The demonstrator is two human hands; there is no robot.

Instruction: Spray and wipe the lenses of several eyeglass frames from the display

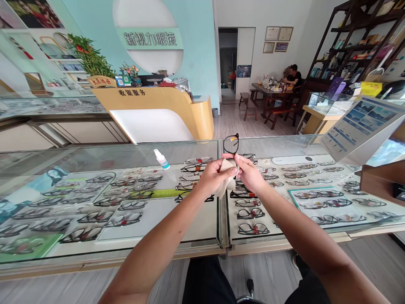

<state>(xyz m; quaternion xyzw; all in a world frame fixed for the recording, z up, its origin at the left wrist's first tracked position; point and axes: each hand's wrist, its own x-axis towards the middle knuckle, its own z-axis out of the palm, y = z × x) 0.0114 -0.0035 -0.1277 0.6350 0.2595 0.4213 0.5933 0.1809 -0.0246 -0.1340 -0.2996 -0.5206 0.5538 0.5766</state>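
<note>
A pair of black-framed eyeglasses [231, 144] is held up over the glass counter, one round lens standing above my fingers. My left hand [217, 174] is closed on a beige cleaning cloth [225, 182], which wraps the lower part of the glasses and hangs below the fingers. Pinched in my right hand [248, 172] is the frame of the glasses, close beside the cloth. The other lens is mostly hidden by the cloth and fingers. On the counter to the left stands a white spray bottle [162, 159] with a blue-marked label.
Under the glass countertop [196, 147] lie rows of eyeglasses [253, 229]. A display board [360, 126] and a brown wooden box [381, 183] stand at the right. Beyond is a cashier desk [202, 118]; a person [293, 78] sits at a far table.
</note>
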